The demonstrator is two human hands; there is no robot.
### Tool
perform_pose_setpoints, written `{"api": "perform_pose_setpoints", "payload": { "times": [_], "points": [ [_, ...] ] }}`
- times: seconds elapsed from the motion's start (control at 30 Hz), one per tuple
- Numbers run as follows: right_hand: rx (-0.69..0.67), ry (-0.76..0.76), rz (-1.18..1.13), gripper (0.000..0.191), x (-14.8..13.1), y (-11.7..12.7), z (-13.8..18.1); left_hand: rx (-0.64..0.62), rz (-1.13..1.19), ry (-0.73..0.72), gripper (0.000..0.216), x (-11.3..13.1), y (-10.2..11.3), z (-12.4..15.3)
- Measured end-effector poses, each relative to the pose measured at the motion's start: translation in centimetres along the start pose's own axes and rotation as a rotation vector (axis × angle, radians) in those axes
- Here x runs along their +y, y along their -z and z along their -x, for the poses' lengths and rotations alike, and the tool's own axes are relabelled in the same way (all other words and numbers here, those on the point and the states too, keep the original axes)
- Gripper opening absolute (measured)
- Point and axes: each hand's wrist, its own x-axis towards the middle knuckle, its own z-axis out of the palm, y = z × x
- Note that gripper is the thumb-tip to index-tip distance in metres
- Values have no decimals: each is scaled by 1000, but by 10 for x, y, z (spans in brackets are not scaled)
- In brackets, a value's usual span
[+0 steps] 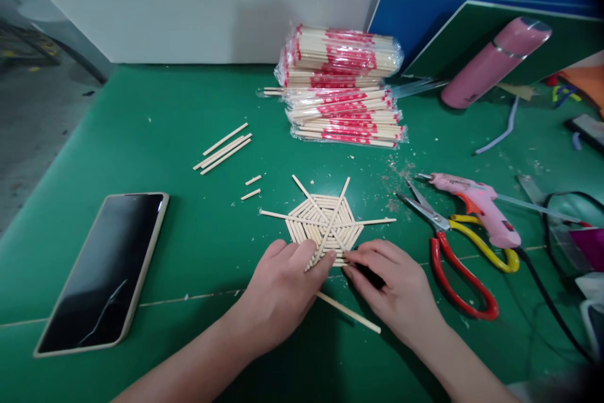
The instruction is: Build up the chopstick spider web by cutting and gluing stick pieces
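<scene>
A flat hexagonal chopstick panel [325, 213], made of short sticks laid in rings over crossed spokes, lies in front of me on the table. My left hand [285, 283] grips its near left edge, thumb and fingers pressed on the sticks. At the near right edge, the fingertips of my right hand [394, 277] pinch the panel's sticks; whether a separate small piece is between them is hidden. A loose chopstick [352, 314] slants out from beneath my left hand toward the lower right. Longer spoke ends stick out past the rings.
Plastic-wrapped chopstick bundles [344, 88] are piled at the back. Cut sticks [225, 150] and two short offcuts [251, 194] lie left. Scissors [443, 224], a pink glue gun [481, 202] and its cord are on the right. A phone [104, 271] lies left; a pink flask [495, 63] leans behind.
</scene>
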Motion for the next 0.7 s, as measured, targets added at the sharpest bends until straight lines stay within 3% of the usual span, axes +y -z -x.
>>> {"api": "perform_pose_setpoints", "payload": {
  "times": [0.17, 0.33, 0.53, 0.7],
  "points": [
    [25, -75, -43, 20, -3, -1, 1, 60, 41, 19, 35, 0, -1, 2],
    [94, -167, -221, 22, -3, 5, 12, 85, 96, 106, 36, 1, 11, 11],
    [109, -19, -263, 22, -4, 11, 23, -46, -28, 132, 23, 7, 21, 19],
    [75, 34, -163, 20, -3, 3, 22, 17, -175, 106, 22, 9, 15, 19]
  ]
}}
